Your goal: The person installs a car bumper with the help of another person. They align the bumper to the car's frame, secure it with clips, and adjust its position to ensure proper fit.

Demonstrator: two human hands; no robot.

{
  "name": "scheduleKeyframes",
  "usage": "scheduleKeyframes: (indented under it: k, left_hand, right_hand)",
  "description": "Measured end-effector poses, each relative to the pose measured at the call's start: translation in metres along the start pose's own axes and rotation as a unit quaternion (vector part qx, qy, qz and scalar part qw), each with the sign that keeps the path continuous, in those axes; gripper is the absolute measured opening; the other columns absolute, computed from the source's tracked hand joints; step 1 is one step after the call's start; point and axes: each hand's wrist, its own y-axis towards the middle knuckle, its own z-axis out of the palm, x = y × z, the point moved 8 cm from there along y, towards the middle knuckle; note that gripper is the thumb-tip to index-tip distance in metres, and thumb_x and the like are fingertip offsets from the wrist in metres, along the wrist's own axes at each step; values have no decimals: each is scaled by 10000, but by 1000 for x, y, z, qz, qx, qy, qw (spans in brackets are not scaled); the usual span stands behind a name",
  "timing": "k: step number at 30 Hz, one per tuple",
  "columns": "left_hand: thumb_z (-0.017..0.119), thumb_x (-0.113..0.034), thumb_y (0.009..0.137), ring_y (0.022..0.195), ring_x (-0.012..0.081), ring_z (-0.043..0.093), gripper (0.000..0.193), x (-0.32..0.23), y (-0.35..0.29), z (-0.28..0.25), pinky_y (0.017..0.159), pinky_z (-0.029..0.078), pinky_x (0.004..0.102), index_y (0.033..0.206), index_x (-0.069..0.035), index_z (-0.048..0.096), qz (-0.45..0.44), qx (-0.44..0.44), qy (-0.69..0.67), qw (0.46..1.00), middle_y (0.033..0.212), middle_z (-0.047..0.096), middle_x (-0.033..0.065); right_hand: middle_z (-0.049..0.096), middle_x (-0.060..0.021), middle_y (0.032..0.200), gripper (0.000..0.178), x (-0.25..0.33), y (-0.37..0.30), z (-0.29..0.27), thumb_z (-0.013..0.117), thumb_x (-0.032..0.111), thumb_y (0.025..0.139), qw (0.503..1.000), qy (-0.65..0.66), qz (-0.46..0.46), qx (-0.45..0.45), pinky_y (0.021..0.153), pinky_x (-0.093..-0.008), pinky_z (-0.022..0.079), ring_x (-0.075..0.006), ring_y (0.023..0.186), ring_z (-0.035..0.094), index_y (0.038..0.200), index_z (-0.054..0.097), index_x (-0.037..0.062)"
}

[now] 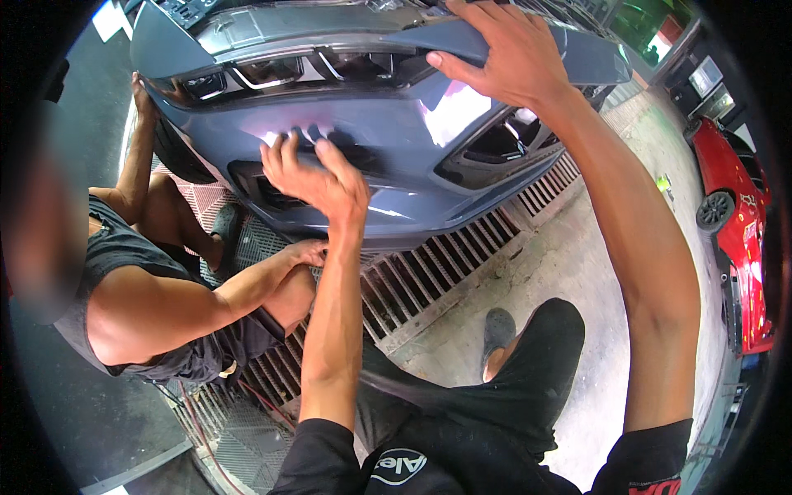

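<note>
A glossy blue-grey car bumper (388, 124) with dark lamp openings fills the upper middle of the head view. My left hand (320, 183) is at its front face with fingers apart, holding nothing. The fingertips meet their reflections in the paint; whether they press on it I cannot tell. Across the upper right edge of the bumper lies my right hand (516, 62), thumb stretched out, the other fingers reaching over the top. A lamp opening (503, 148) sits below that hand.
A person crouches at the left, one hand (143, 97) at the bumper's left end, the other hand (307, 252) by its lower edge. Metal floor grating (429, 276) runs beneath. A red car (734, 223) stands at the right. A thin hose (196, 421) lies lower left.
</note>
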Motion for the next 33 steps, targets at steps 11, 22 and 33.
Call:
scheduleKeyframes:
  k: [11,22,33]
  left_hand:
    - [666,-135,972,1465,500,418,453,-65,19,51,1251,229,644,1380,27,554,59,59,-37,996,1439,551,239]
    - [652,-123,1000,1481,461,388,540,16,-39,-7,1252,272,582,1464,85,469,-104,24,-14,994,1553,427,305]
    - [590,-206,1094,1522,460,351,583,96,-56,-90,1285,254,562,1561,82,393,-234,-7,58,970,1613,369,314]
  right_hand:
    - [765,-131,1232,534,-35,-14,4,645,481,1010,996,22,15,-82,998,-511,499,-344,1128,687,1313,727,49]
    - [751,-102,1265,476,-31,-24,6,607,463,1039,996,-20,32,-87,1037,-516,499,-323,1184,692,1323,722,99]
    - [693,-164,1386,476,-32,-20,12,543,380,1093,999,-7,49,-18,1139,-516,441,-385,1310,622,1456,647,90]
